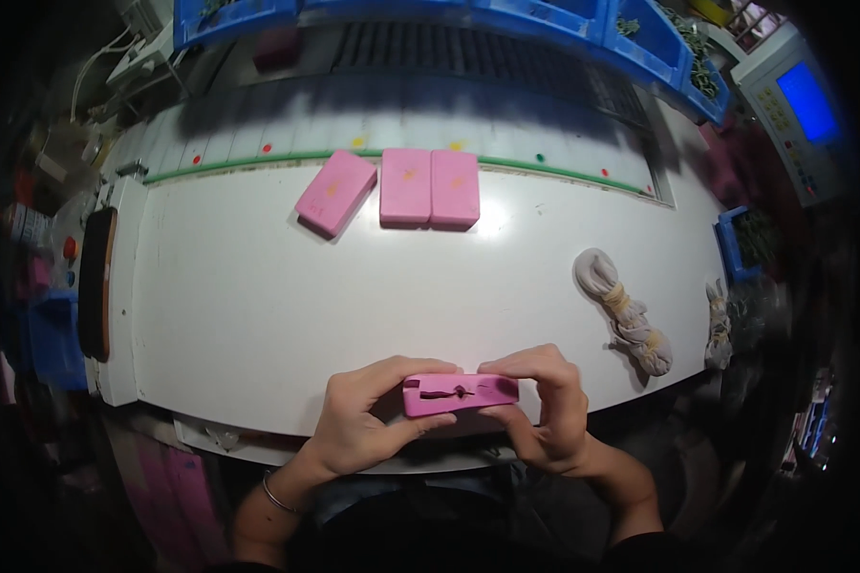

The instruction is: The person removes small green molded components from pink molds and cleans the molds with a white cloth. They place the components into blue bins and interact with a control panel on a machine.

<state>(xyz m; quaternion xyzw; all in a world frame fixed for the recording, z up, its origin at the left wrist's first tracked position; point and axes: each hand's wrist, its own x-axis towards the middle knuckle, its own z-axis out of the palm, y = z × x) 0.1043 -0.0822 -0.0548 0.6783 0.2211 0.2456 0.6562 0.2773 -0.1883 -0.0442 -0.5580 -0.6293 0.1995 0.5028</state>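
Note:
Both my hands hold one pink rectangular block at the near edge of the white table. My left hand grips its left end with the thumb underneath. My right hand grips its right end, fingers curled over the top. A small dark piece lies in a slot on the block's facing side. Three more pink blocks lie at the far side of the table: one angled, two side by side.
A knotted grey cloth bundle lies at the right of the table, a second one at its right edge. Blue bins line the back. A dark pad lies at the left. A panel with a blue screen stands far right.

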